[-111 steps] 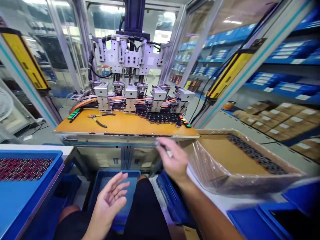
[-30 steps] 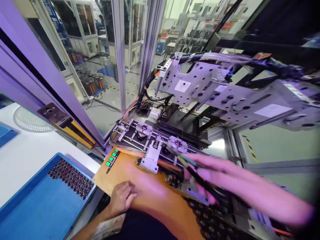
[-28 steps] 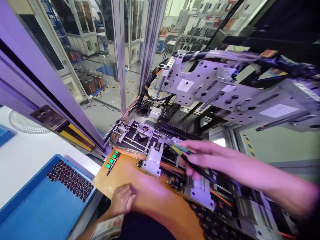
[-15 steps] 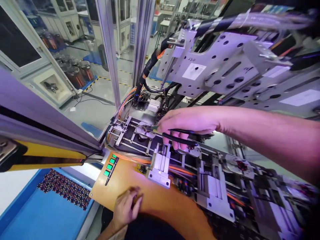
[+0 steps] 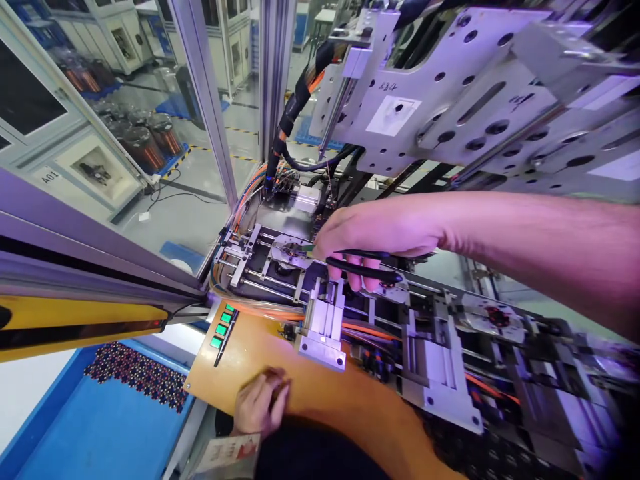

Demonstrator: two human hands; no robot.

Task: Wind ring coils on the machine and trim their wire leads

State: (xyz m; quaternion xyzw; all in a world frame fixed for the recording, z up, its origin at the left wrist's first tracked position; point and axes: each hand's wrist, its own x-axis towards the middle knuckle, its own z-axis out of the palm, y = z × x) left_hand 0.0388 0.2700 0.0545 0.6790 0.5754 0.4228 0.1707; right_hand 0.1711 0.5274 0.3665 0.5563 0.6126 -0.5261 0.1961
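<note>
My right hand (image 5: pixel 373 233) reaches into the machine and is closed on black-handled pliers (image 5: pixel 363 268). The pliers' tip rests at a round metal fixture (image 5: pixel 287 253) on the far left slide. My left hand (image 5: pixel 260 403) lies curled on the front edge of the orange worktop (image 5: pixel 325 400), fingers folded, nothing visible in it. A silver clamp block (image 5: pixel 324 330) stands just below my right hand.
A grey perforated tool plate (image 5: pixel 450 100) hangs overhead. A row of green buttons (image 5: pixel 221 325) sits at the worktop's left corner. A blue tray (image 5: pixel 100 427) with several small dark parts lies at lower left. A yellow light-curtain bar (image 5: pixel 75 323) crosses on the left.
My right hand has gone further left and deeper into the machine with the pliers, from the second fixture to the leftmost one. My left hand stays on the worktop edge.
</note>
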